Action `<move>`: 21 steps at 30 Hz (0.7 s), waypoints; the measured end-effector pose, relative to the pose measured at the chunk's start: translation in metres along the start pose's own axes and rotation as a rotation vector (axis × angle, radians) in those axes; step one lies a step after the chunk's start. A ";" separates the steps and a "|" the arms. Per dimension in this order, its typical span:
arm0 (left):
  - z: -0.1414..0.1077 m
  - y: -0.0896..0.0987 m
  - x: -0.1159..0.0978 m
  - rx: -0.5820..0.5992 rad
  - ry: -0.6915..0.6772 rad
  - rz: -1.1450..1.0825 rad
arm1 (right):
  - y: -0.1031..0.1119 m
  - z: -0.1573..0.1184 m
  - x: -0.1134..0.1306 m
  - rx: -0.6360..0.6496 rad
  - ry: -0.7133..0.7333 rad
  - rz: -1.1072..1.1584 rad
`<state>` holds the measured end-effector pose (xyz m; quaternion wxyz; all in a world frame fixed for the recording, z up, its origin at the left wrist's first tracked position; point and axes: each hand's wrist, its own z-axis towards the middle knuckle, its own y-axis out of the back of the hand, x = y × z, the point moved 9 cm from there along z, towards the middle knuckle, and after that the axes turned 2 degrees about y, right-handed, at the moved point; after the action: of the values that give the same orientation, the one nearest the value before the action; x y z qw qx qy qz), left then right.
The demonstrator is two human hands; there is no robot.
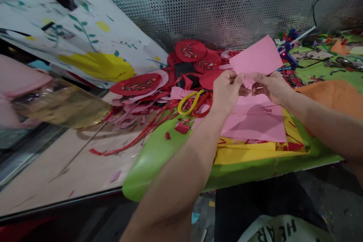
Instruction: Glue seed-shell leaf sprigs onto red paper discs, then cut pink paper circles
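Observation:
Both my hands pinch the near edge of a pink paper sheet, which tilts up and away from me. My left hand is closed on it at the left, thumb against fingers. On the right, my right hand pinches the same edge, its thumb pointing toward the other hand. Below them lies a stack of pink sheets on yellow paper. Scissors with one yellow and one red handle loop rest just left of my left wrist; their blades are hidden.
Red paper discs with gold sprigs and pink strips pile up behind the scissors. A blue glue gun with a lit red light stands at the back right. Orange felt-like sheet lies by my right forearm. A flowered white bag leans left.

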<state>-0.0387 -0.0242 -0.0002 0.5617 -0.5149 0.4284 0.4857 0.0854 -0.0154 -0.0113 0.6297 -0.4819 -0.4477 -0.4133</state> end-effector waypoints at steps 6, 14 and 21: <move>-0.001 -0.002 -0.003 0.015 -0.024 0.014 | 0.002 0.002 -0.001 -0.004 0.027 -0.084; -0.001 -0.010 -0.001 0.137 0.015 0.072 | 0.006 0.004 0.000 -0.048 0.038 -0.014; 0.000 -0.010 -0.002 0.156 -0.013 0.058 | 0.004 0.002 0.002 -0.033 0.036 0.002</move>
<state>-0.0287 -0.0244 0.0030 0.5886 -0.4538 0.4758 0.4703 0.0892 -0.0126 -0.0104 0.6301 -0.4853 -0.4289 -0.4284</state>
